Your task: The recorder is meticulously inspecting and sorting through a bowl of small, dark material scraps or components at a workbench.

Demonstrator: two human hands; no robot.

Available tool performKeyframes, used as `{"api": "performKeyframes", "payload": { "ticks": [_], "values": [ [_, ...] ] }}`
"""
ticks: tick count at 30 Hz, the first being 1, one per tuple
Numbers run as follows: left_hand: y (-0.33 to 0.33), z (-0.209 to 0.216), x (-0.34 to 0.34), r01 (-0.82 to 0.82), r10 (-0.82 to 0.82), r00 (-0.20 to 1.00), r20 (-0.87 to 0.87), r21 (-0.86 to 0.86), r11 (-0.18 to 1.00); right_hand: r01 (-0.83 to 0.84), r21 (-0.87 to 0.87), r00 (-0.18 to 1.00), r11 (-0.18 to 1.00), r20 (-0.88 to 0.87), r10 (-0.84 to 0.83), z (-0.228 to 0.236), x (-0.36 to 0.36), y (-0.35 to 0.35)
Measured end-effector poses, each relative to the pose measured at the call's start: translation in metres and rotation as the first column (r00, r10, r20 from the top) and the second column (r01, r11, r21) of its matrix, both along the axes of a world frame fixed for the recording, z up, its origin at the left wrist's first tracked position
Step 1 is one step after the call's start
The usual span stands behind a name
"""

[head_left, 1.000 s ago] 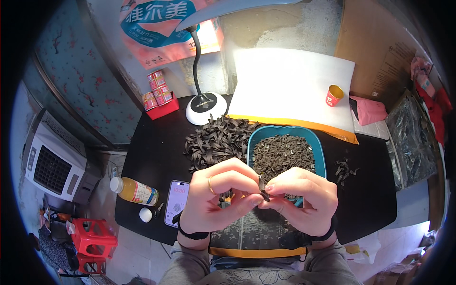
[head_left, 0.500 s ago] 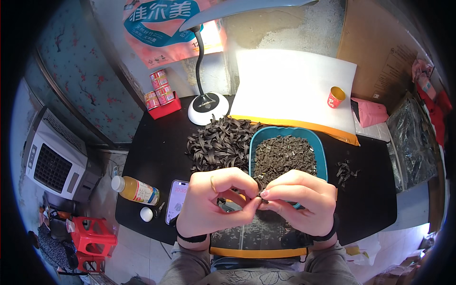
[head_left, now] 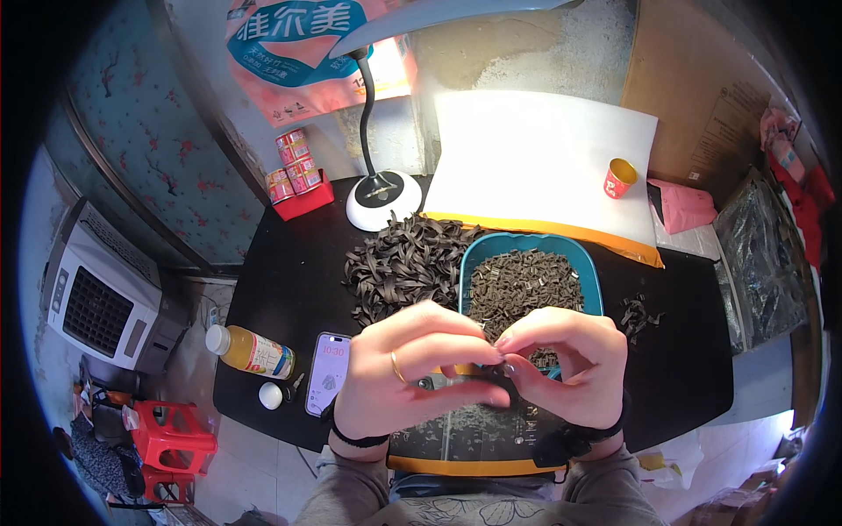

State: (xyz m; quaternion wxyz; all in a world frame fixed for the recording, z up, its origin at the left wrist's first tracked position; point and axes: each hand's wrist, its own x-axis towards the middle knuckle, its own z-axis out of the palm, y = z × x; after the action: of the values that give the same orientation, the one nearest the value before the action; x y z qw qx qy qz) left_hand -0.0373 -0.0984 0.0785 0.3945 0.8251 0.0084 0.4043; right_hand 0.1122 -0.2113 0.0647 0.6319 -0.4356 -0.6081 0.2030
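Observation:
My two hands meet over the near edge of a teal basin [head_left: 595, 285]. My right hand [head_left: 574, 364] is closed, its thumb and index finger pinched together; what sits between them is too small to make out. My left hand [head_left: 395, 377], with a ring on one finger, has its thumb spread well below its other fingers. Its upper fingertips touch the right hand's fingertips. Small dark, buckle-like pieces [head_left: 526, 285] fill the basin, a few of them shiny. Left of it lies a heap of dark flat strap strips [head_left: 408, 267], partly behind my left hand.
On the black table [head_left: 675, 368] are a phone [head_left: 328, 373], a juice bottle [head_left: 250, 351], a white lid [head_left: 270, 396] and a desk lamp [head_left: 383, 200]. A red paper cup [head_left: 619, 179] rests on white sheeting [head_left: 544, 158] behind. Several loose strips [head_left: 640, 317] lie at right.
My left thumb has come away from the fingers and dropped lower. The right hand has shifted slightly, keeping its pinch; the dark piece seen between the fingertips earlier is now hardly visible.

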Motion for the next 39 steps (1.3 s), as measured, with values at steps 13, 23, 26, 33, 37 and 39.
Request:
{"api": "performKeyframes", "payload": {
  "ticks": [13,23,26,33,37,39],
  "values": [
    [0.001,-0.005,0.008,-0.301,0.284,0.953,0.109,0.458,0.836,0.190,-0.009,0.981,0.982,-0.022,-0.191,-0.005,0.001,0.000],
    [0.005,-0.008,0.008,-0.268,0.286,0.958,0.034,0.465,0.844,0.242,-0.030,0.969,0.970,0.059,-0.240,-0.002,0.002,-0.003],
    [0.006,-0.008,0.008,-0.266,0.288,0.957,0.026,0.463,0.845,0.235,-0.012,0.971,0.972,0.054,-0.234,-0.002,0.002,-0.003],
    [0.008,-0.004,0.003,-0.310,0.291,0.950,0.112,0.426,0.850,0.007,-0.099,0.960,0.995,-0.278,-0.035,0.004,0.007,-0.008],
    [0.004,-0.001,0.004,-0.287,0.244,0.958,0.152,0.484,0.827,-0.252,-0.295,0.961,0.922,-0.186,0.203,0.005,0.019,0.002],
    [0.004,-0.003,0.006,-0.273,0.233,0.962,0.143,0.492,0.827,-0.260,-0.226,0.961,0.939,-0.152,0.230,-0.006,0.018,0.008]
  ]
}}
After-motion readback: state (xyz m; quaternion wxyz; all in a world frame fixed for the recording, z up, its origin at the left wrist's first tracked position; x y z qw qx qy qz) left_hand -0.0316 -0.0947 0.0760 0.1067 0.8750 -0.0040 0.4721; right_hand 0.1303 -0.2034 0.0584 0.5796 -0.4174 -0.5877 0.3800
